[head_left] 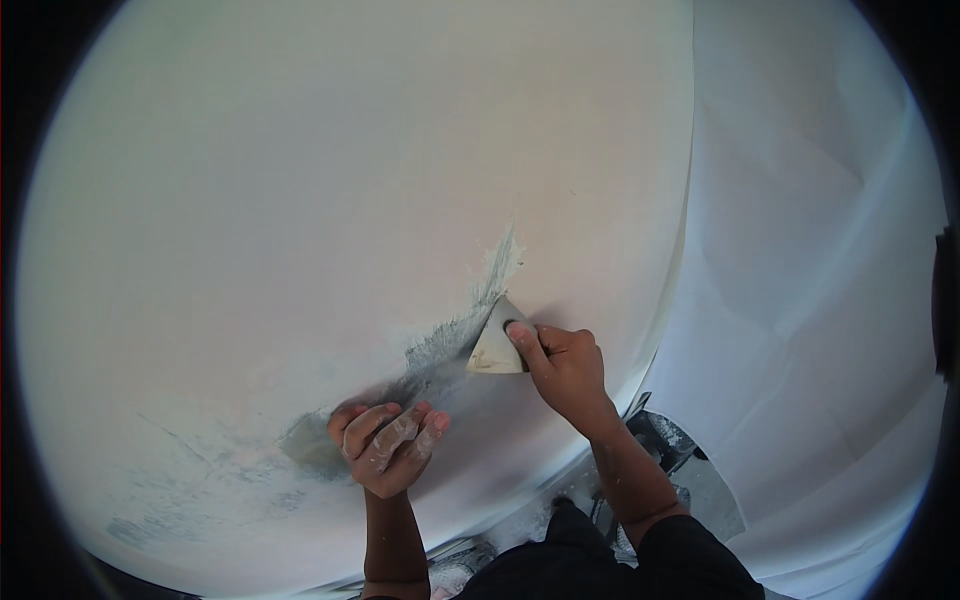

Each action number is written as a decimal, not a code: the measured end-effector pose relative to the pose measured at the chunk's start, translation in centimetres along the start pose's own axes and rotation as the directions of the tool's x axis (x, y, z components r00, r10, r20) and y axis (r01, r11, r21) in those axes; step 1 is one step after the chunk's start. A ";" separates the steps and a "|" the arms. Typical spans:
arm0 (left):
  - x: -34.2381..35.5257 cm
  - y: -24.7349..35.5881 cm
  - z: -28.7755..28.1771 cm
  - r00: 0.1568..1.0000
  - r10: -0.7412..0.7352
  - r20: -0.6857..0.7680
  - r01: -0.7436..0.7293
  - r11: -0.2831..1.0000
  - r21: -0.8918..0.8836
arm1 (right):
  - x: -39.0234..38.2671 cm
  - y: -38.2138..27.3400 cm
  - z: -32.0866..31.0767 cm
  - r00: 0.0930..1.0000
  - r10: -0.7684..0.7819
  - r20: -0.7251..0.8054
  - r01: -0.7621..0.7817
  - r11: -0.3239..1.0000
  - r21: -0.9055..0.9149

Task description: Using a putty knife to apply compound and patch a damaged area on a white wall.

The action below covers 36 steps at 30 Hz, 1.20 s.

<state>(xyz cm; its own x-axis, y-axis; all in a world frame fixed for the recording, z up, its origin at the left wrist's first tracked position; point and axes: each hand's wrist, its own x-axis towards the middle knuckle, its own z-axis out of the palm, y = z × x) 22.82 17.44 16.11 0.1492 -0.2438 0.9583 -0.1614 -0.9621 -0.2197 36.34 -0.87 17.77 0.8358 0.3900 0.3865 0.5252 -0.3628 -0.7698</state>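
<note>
My right hand (565, 365) grips a putty knife (496, 345), thumb on its broad, pale triangular blade. The blade meets the large, smooth, curved pale panel (330, 200), along a rough grey-and-white smear of filler (445, 342). To the lower left, my left hand (388, 445) is held close to the panel with its fingers curled and streaked with white. Beside its fingertips shows a flat grey-green shape (315, 447); whether that is a blade in the hand or a patch on the panel, I cannot tell.
More grey, scuffed patches (190, 490) mark the panel's lower left. White sheeting (800, 250) hangs along the right, beyond the panel's curved edge. Dark, dusty parts (665, 440) lie below near my right forearm. My dark clothing (550, 550) shows at the bottom.
</note>
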 end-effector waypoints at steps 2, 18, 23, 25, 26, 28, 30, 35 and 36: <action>0.1 -0.1 0.0 1.000 0.006 -0.023 -0.007 1.000 -0.013 | 0.3 0.4 0.5 0.997 0.036 -0.073 -0.029 0.995 0.092; 0.6 0.3 0.4 0.999 0.014 -0.052 -0.015 1.000 -0.011 | 0.2 0.9 -0.3 0.993 -0.116 -0.027 0.110 0.982 -0.155; 0.5 0.2 0.4 0.999 0.012 -0.051 -0.014 1.000 -0.025 | 1.0 0.1 -1.9 0.993 0.105 -0.052 -0.099 0.990 0.104; 0.5 0.3 0.2 0.999 0.011 -0.044 -0.012 1.000 -0.021 | 0.5 0.2 -1.2 1.000 0.019 0.006 -0.019 0.999 -0.027; 0.4 0.3 0.2 0.999 0.011 -0.037 -0.011 1.000 -0.015 | 0.1 0.0 -1.2 0.997 0.011 0.079 -0.010 1.000 -0.009; 0.4 0.1 0.3 0.999 0.015 -0.042 -0.016 1.000 -0.015 | 0.6 -0.3 -1.8 0.998 0.048 0.045 -0.049 0.999 0.022; 0.2 0.1 0.4 0.999 0.020 -0.047 -0.021 1.000 -0.021 | 0.6 -0.4 -1.9 0.996 0.091 0.008 -0.091 0.994 0.052; 0.1 0.0 0.1 0.999 0.024 -0.042 -0.024 1.000 -0.006 | 0.4 -0.1 -1.4 0.997 0.076 0.005 -0.076 0.996 0.037; 0.1 -0.1 0.1 0.999 0.025 -0.044 -0.025 1.000 -0.002 | 0.7 -0.2 -1.7 0.997 0.070 -0.032 -0.069 0.998 0.004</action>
<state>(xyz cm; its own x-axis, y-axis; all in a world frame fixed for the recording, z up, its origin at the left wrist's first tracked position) 22.91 17.53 16.19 0.1025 -0.2624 0.9595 -0.1671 -0.9554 -0.2434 37.12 -1.92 19.03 0.8750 0.3362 0.3482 0.4652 -0.3855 -0.7969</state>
